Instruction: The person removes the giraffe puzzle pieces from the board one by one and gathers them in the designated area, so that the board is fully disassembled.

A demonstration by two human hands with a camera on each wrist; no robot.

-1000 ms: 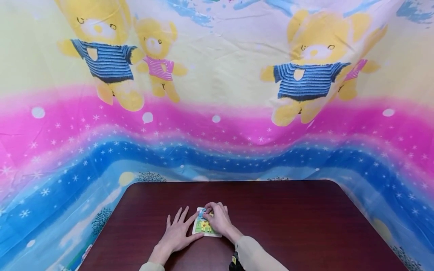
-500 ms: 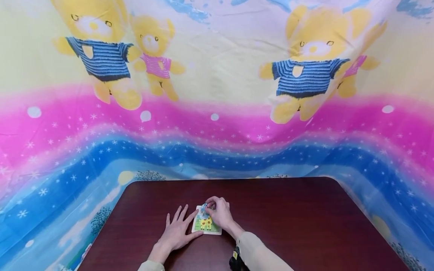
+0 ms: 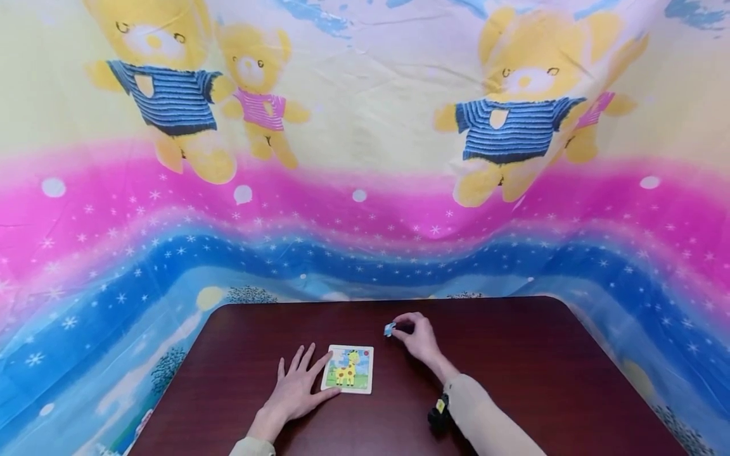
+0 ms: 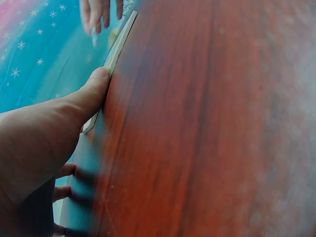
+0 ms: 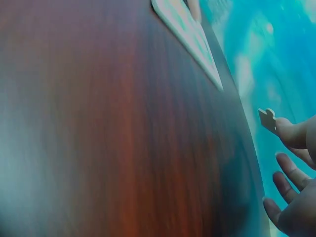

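A square jigsaw puzzle with a pale frame [image 3: 371,372] and a yellow giraffe picture lies flat on the table, left of centre. A pale patch shows at its upper left. My left hand [image 3: 293,389] lies spread beside it, thumb and index fingertip touching its left side. In the left wrist view the thumb presses the puzzle's edge [image 4: 118,48]. Up and to the right, my right hand [image 3: 421,342] pinches a small blue puzzle piece [image 3: 389,329] between thumb and finger. That puzzle piece [image 5: 267,120] appears edge-on and raised in the right wrist view, other fingers loosely spread.
The dark red-brown table [image 3: 502,373] has rounded far corners. A printed cloth [image 3: 365,145] with bears and snowflakes hangs round its back and sides. A black strap-like device [image 3: 439,415] sits at my right wrist.
My right hand has lifted the blue piece off the puzzle's upper left and carried it right and away, uncovering the giraffe's head. My left hand has stayed in place.
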